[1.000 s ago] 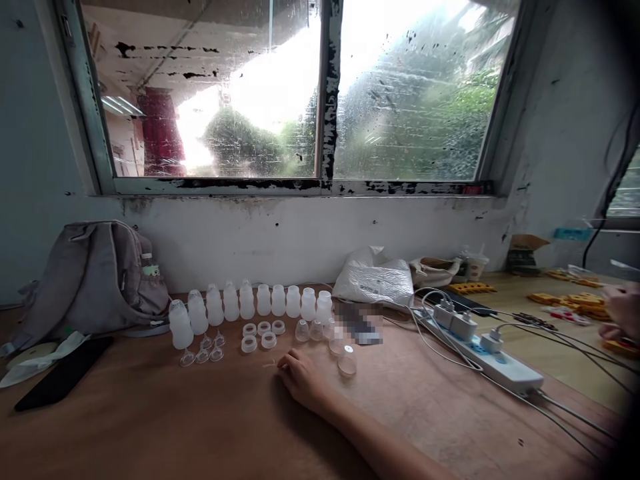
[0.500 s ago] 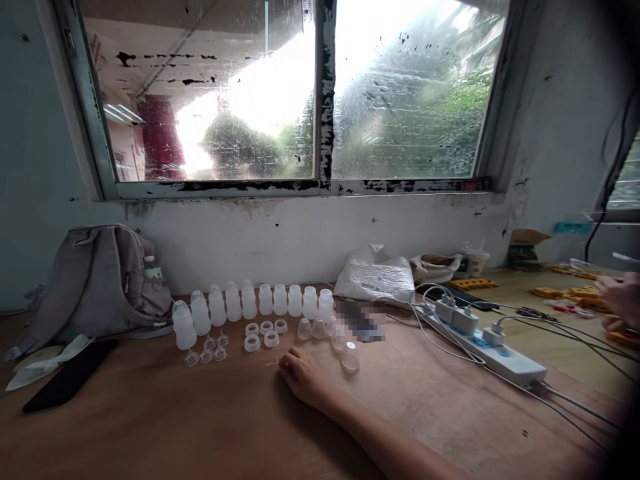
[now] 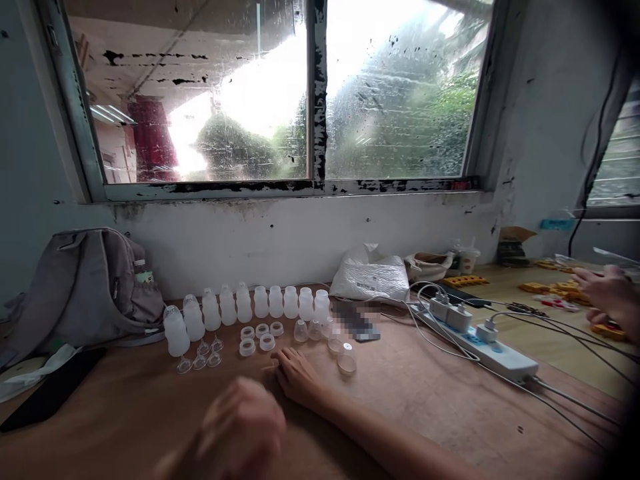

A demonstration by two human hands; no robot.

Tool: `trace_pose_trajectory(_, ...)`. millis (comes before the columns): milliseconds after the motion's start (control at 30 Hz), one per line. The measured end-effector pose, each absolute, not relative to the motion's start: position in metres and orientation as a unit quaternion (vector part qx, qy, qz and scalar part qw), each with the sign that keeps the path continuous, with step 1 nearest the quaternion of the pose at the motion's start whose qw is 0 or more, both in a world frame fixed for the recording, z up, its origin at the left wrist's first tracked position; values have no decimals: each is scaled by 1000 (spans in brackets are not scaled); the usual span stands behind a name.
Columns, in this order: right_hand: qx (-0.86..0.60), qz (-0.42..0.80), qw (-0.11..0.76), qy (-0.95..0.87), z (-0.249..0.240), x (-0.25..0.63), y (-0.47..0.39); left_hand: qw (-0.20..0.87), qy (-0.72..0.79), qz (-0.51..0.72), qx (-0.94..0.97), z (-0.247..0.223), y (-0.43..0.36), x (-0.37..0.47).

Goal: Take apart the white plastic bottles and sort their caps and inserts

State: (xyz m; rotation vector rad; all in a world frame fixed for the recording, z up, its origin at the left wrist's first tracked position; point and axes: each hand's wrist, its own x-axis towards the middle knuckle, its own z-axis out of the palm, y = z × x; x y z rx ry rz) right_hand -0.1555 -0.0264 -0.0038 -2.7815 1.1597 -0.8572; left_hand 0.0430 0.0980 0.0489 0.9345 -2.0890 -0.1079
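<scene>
My right hand (image 3: 296,375) lies on the brown tabletop, its fingers slightly bent and nothing visible in them. Just beyond it stand several translucent collar rings (image 3: 267,342). My left hand (image 3: 245,420) is raised in the foreground, smeared by motion; its fingers cannot be made out. Behind both hands runs a row of frosted baby bottles (image 3: 228,305); those on the left have clear covers, while those on the right are uncovered. Several clear bottle nipples (image 3: 199,361) sit in front of the left bottles. Several clear domed caps (image 3: 347,361) stand to the right.
A grey backpack (image 3: 95,293) leans against the wall, with a black flat object (image 3: 55,390) before it. A silver padded bag (image 3: 370,275) and a white power strip (image 3: 480,347) with cables are on the right. Another person's hand (image 3: 607,293) is above yellow pieces (image 3: 555,289).
My left hand has come into view at the bottom centre. The view has shifted slightly to the right; my right hand stays on the table near the rings.
</scene>
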Motion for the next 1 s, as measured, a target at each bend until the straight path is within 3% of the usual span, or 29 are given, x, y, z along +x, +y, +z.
trace_pose_trajectory(100, -879, -270, -27, 393, -2, -146, -43, 389, -816, 1, 427, 58, 30, 64)
trace_pose_trajectory(200, -869, -263, -44, 417, -2, -139, -56, 239, -769, 141, 576, 51, -19, 98)
trace_pose_trajectory(333, -882, -259, -40, 393, -3, -141, -58, 121, -784, 98, 600, 42, -36, 117)
trace_pose_trajectory(433, -893, -282, -2, 352, -2, -149, -52, 199, -780, 110, 583, 46, -25, 98)
trace_pose_trajectory(567, -852, -403, 91, 322, -1, -158, -52, 306, -792, 129, 513, 39, -12, 56)
trace_pose_trajectory(733, -766, -507, 217, 330, 0, -163, -55, 320, -824, -70, 463, 5, -13, 17)
trace_pose_trajectory(900, -816, -480, 155, 281, 2, -164, -45, 335, -785, -243, 460, -1, -17, 18)
trace_pose_trajectory(1000, -884, -389, 112, 234, 5, -165, -37, 424, -711, -306, 470, 1, -19, 27)
